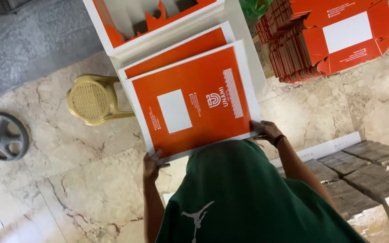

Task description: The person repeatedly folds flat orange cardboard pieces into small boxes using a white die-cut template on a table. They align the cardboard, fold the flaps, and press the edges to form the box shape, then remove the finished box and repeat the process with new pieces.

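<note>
both hands, left hand (151,164) & right hand (266,131), gripped an orange sheet (194,101) w/ a white rectangle label, near stacked orange boxes (325,40).

A packaging workshop is indicated: stacks of flat orange carton blanks (311,45) are piled on the marble floor (82,189), and printed orange sheets (194,101) are laid on a white table (248,58).

I see a flat carton sheet (194,101) lying on a tabletop (244,40), overlapping a second sheet (176,51) behind it. An open box (151,22) sits farther back. A stool (93,99) stands left; stacked flat cartons (325,40) lie right, possibly on the floor (68,180).
</note>
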